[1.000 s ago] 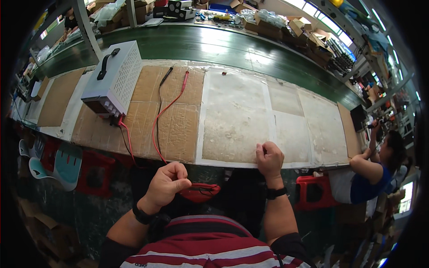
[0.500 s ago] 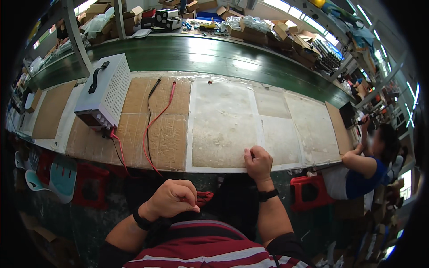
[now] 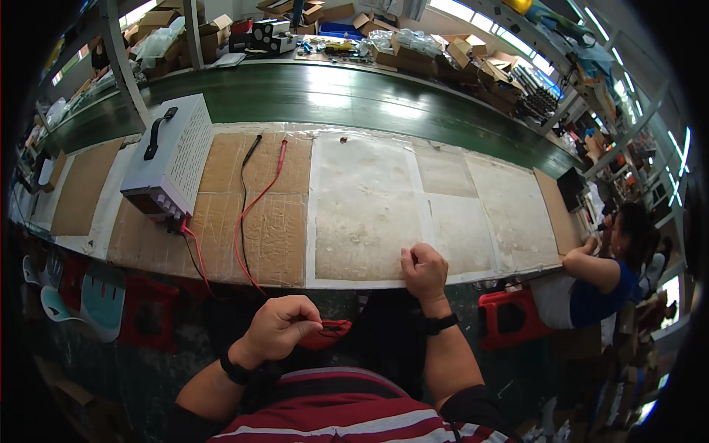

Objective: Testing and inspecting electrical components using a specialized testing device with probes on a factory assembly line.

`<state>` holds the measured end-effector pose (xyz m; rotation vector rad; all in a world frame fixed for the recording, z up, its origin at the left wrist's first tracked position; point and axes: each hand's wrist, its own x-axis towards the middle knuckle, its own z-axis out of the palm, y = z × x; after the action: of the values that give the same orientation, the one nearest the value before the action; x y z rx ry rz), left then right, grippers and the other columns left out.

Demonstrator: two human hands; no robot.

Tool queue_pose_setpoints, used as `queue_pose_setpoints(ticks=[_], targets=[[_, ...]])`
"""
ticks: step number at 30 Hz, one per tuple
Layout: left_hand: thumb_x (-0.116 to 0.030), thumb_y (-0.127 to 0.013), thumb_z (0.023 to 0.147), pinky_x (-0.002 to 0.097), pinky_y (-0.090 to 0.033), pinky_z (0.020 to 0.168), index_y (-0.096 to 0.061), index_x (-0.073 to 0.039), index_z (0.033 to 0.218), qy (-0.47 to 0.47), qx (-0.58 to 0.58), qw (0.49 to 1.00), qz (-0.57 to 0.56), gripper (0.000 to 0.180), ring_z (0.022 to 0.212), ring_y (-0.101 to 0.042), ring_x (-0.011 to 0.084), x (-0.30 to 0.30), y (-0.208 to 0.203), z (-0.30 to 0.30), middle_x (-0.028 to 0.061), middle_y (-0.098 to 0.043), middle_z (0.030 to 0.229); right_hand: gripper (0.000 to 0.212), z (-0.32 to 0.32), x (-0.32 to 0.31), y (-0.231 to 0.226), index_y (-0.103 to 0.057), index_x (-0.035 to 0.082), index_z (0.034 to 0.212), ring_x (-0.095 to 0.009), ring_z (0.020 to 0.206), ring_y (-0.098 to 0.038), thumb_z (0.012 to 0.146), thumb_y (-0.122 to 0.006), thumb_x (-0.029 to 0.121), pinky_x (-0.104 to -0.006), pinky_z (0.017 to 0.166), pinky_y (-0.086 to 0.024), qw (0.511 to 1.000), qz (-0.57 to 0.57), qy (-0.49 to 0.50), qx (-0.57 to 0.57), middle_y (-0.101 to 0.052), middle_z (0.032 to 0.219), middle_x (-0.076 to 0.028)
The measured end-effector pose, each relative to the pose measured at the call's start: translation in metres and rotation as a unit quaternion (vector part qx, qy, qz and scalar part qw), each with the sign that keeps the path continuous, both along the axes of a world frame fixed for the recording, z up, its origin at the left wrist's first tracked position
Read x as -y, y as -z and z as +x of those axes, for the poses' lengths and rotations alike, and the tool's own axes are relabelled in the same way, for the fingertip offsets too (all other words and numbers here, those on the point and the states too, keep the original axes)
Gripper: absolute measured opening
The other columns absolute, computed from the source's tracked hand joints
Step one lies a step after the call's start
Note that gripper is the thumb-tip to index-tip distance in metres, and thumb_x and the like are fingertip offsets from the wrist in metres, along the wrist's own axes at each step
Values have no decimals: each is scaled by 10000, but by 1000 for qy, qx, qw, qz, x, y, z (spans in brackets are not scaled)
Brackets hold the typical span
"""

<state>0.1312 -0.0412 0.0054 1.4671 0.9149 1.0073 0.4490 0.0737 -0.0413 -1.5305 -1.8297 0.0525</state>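
My left hand [image 3: 281, 326] is raised in front of my body, below the table's front edge. Its thumb and forefinger press together in a pinch; anything between them is too small to make out. Just right of those fingertips shows a red object [image 3: 334, 336] with dark bits on it, partly hidden by the hand. My right hand [image 3: 425, 270] rests in a fist at the front edge of the worktable [image 3: 369, 229], thumb along the curled forefinger. The inside of that fist is hidden. Both wrists wear black bands.
A grey bench power supply [image 3: 166, 155] stands on the left, its red lead [image 3: 262, 193] and black lead [image 3: 246, 173] crossing cardboard. A tiny reddish-brown piece [image 3: 343, 139] lies at the far edge. Behind runs a green conveyor [image 3: 354, 92]. A co-worker [image 3: 609, 269] sits right, near a red stool [image 3: 509, 317].
My left hand has lifted slightly, its fingertips moving up and a little left, showing more of the red object. My right fist stays at the edge. The whole view has shifted slightly.
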Motion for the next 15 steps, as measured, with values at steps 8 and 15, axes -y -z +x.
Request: queue_pose_setpoints(ticks=[8, 15], targets=[[-47, -686, 973, 244, -505, 641, -684, 2, 868, 22, 13, 999, 29, 116, 714, -639, 106, -11, 14, -4, 43, -677, 791, 279, 1, 3, -1, -579, 65, 705, -359, 648, -619, 903, -717, 205, -443, 588, -491, 1000, 6, -10, -15, -604, 703, -136], [-91, -696, 992, 226, -501, 654, -685, 2, 865, -54, 96, 988, -109, 158, 730, -617, 71, -11, 8, 13, 29, -706, 839, 205, -26, 30, -33, -619, 36, 769, -304, 628, -601, 923, -726, 118, -387, 582, -473, 977, -79, -84, -180, -584, 692, -125]])
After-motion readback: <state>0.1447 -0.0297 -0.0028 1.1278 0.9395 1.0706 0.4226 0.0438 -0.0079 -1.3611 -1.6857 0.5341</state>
